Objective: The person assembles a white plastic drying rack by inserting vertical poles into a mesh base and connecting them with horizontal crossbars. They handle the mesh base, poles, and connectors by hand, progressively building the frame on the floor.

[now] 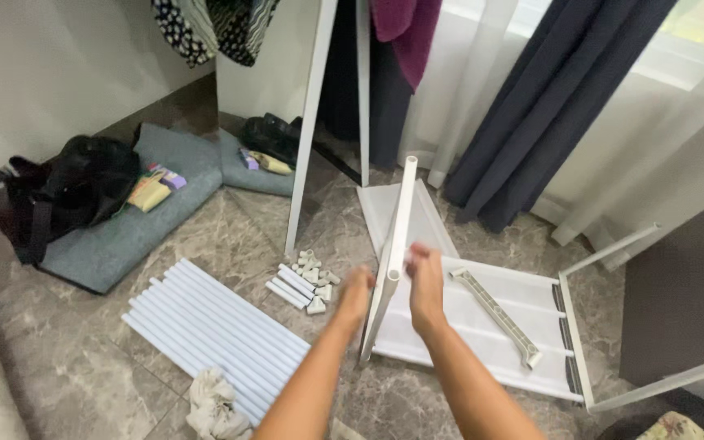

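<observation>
**Two hands at a white tube over a flat rack panel**

Open marble floor [83, 383] near left. Hemmed in elsewhere: row of long white tubes [209, 330] lying side by side at left, small heap of short white connectors [307, 281] just beyond them, crumpled white cloth [209, 403] at their near end. Grey mat [124, 232] with black bag [67, 191] far left; dark curtain [547, 106] far right.

Held tube [394, 253] between both hands, standing steeply on its near end. Long axis running near to far, upper end tipped away toward the white frame legs [310, 122]. Left hand [355, 295] touching its left side, fingers curled (grip blurred, cannot tell). Right hand [425, 281] against its right side, likewise unclear.

White panel [482, 326] flat on the floor under and right of the tube, grey strut [499, 316] lying across it.
</observation>
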